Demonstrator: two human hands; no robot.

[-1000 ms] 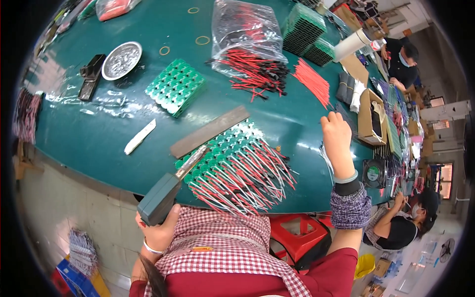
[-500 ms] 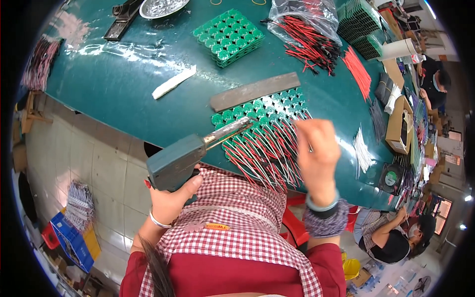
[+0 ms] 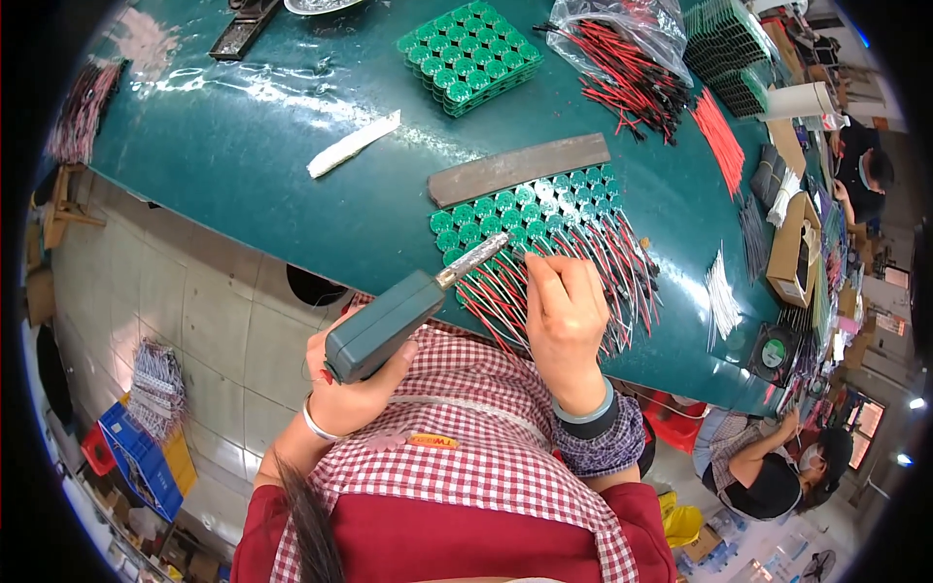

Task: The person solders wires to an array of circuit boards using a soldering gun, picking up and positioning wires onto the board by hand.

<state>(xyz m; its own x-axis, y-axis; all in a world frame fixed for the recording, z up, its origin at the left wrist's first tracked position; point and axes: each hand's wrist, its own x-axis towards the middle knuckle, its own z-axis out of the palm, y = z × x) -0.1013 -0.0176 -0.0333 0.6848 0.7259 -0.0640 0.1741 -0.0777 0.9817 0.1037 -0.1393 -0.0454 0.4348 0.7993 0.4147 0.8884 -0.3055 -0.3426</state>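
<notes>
My left hand (image 3: 355, 394) is wrapped around the grip of a dark green soldering gun (image 3: 389, 325). Its metal tip points up and right, over a panel of small round green circuit boards (image 3: 486, 209). Just right of that tip, my right hand (image 3: 571, 325) pinches a thin wire at the panel's near rows; the fingers hide most of it. Red, black and white wires (image 3: 627, 277) fan out from the boards toward me, on both sides of my right hand. A flat grey bar (image 3: 520, 167) lies along the panel's far edge.
Beyond the bar sits a stack of green board panels (image 3: 471, 53). A plastic bag (image 3: 632, 29) spills red and black wires (image 3: 632, 83). Red wires (image 3: 719, 141), white wires (image 3: 721, 296) and a small fan (image 3: 773, 352) lie rightward. A white strip (image 3: 355, 143) lies left; a co-worker (image 3: 782, 466) sits at right.
My right hand has moved left and slightly nearer me, close to the gun's tip. The soldering gun has shifted right. The table scene has slid slightly up and right in view.
</notes>
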